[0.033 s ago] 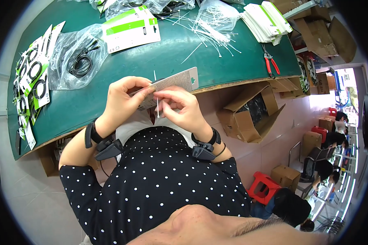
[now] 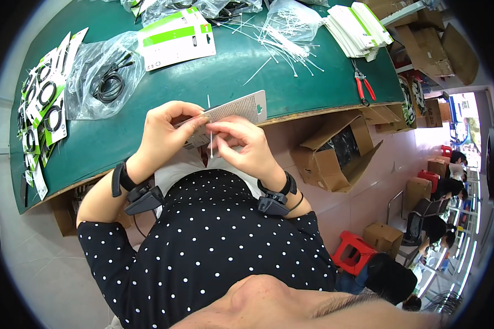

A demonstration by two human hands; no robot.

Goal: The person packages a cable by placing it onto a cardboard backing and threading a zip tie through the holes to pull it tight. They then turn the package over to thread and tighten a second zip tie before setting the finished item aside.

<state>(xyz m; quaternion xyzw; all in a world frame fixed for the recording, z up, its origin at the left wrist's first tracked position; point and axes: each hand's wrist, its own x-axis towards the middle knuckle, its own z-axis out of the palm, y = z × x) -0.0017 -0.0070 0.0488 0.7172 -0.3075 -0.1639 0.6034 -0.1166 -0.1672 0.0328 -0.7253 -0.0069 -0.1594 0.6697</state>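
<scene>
Near the table's front edge, my left hand (image 2: 169,127) pinches a printed packaging card (image 2: 239,108) with a hang hole at its right end. The card is tilted, its printed back toward me. A white cable tie (image 2: 212,145) runs up and down at the card, its head end hanging below and its thin tip showing above. My right hand (image 2: 244,143) is closed on this tie with thumb and fingers. Part of a dark item shows behind the card's top edge; the card and fingers hide the rest.
On the green table (image 2: 230,82) lie loose white cable ties (image 2: 285,46), red-handled cutters (image 2: 363,88), stacked cards (image 2: 357,30), a bagged black cable (image 2: 110,85) and carded cables (image 2: 44,104) at left. An open carton (image 2: 335,153) stands right of me; people sit farther right.
My left forearm has shifted very slightly to the left. Both hands keep their hold on the card and the cable tie.
</scene>
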